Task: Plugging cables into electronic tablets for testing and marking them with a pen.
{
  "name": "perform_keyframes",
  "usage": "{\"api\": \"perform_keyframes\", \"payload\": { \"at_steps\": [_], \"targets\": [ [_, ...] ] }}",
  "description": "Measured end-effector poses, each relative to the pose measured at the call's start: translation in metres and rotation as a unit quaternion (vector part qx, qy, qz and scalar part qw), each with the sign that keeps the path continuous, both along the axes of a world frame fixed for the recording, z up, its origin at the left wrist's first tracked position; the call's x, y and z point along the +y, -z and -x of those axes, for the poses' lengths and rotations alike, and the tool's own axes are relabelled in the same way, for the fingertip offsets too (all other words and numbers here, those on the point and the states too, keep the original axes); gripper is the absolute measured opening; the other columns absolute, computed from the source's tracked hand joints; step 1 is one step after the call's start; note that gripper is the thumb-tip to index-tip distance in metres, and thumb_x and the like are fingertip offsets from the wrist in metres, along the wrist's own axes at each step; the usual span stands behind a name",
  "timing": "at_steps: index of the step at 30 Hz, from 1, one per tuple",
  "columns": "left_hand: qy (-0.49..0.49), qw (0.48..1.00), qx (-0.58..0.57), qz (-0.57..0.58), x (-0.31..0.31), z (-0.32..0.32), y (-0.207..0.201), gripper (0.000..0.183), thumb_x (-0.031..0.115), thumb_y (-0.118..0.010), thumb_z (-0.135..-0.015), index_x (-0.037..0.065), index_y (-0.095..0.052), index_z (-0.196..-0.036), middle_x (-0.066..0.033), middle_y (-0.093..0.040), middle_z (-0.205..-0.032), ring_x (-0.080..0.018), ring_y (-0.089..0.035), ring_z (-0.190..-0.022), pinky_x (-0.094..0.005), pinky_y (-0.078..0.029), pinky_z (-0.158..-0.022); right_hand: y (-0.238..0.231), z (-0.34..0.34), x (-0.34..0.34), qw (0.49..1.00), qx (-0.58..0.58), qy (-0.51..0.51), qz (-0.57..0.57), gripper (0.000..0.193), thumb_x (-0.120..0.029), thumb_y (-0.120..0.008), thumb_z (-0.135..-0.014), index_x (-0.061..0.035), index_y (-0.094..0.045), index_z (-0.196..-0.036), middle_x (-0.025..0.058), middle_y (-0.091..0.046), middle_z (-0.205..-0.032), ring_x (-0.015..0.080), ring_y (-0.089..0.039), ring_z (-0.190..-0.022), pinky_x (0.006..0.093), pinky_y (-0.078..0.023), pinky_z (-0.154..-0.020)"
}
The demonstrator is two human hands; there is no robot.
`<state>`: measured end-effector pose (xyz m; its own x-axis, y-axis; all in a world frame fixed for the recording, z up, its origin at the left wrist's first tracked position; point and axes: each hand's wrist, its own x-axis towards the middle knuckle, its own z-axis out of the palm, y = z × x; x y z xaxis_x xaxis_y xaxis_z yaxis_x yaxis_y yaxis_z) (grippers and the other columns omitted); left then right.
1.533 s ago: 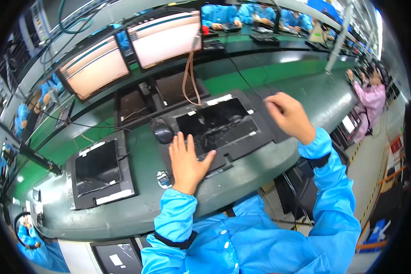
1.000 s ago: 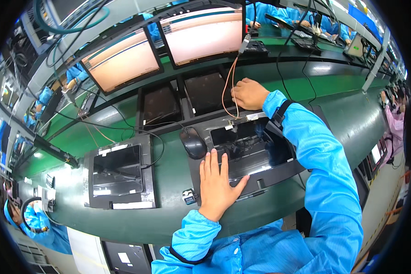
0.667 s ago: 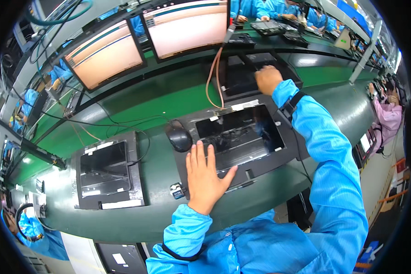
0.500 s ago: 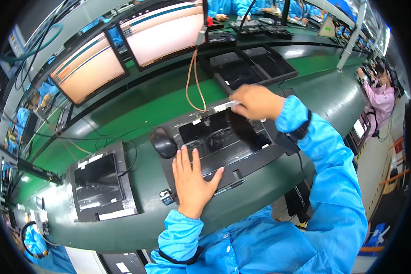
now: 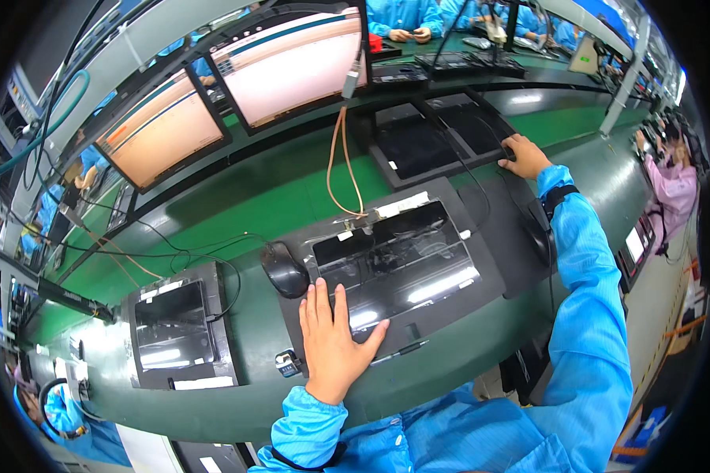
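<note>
A glossy black display panel [image 5: 402, 260] lies on a dark holder board [image 5: 481, 276] in front of me. My left hand [image 5: 333, 347] rests flat at the panel's lower left, its fingers stretched and thumb spread. Off to the far right, my right hand [image 5: 527, 158] is raised by the corner of a black two-bay tray [image 5: 418, 169]. Its fingers are bent, with thumb and forefinger apart and nothing visible between them. A thin black cable passes just below them. Along the panel's far edge runs a whitish strip [image 5: 405, 205], beside the end of an orange-brown cable [image 5: 331, 169].
Black mice lie left [image 5: 285, 270] and right [image 5: 538, 240] of the board. A pen-like stick [image 5: 400, 351] and a small black-and-white device [image 5: 288, 363] are near the front edge. Left stands another panel [image 5: 173, 323]; monitors [image 5: 292, 67] stand behind. Several people work beyond.
My right hand has left the panel's far edge and moved right, to the tray's corner. The dark blur over the panel is gone. My left hand stays on the panel's lower left.
</note>
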<state>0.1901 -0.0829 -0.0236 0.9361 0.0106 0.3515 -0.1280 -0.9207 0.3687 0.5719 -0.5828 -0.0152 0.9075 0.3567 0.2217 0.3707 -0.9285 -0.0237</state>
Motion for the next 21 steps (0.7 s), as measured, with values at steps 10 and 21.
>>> {"api": "perform_keyframes", "payload": {
  "at_steps": [10,21],
  "targets": [
    [-0.003,1.000,-0.007,-0.006,0.000,0.000,0.001,0.095,0.052,-0.090,-0.088,-0.007,-0.058,-0.155,-0.0381,-0.045,-0.167,-0.0538,-0.043,-0.157,-0.0635,-0.032,-0.131,-0.034,-0.002,-0.014,0.985,-0.128,-0.063,0.095,0.038,-0.046,-0.075,-0.102,-0.0100,-0.068,-0.112,0.0125,-0.068,-0.111,0.0365,-0.066,-0.112,0.0503,-0.052,-0.096],
    [-0.009,0.999,-0.036,-0.016,0.000,0.000,0.011,0.093,0.055,-0.088,-0.089,-0.009,-0.061,-0.153,-0.0350,-0.046,-0.169,-0.0507,-0.043,-0.159,-0.0611,-0.031,-0.132,0.015,0.175,-0.126,0.981,-0.150,0.113,0.055,0.037,-0.039,-0.078,-0.102,-0.0044,-0.065,-0.100,0.0180,-0.070,-0.097,0.0415,-0.071,-0.096,0.0524,-0.057,-0.083]
  ]
}}
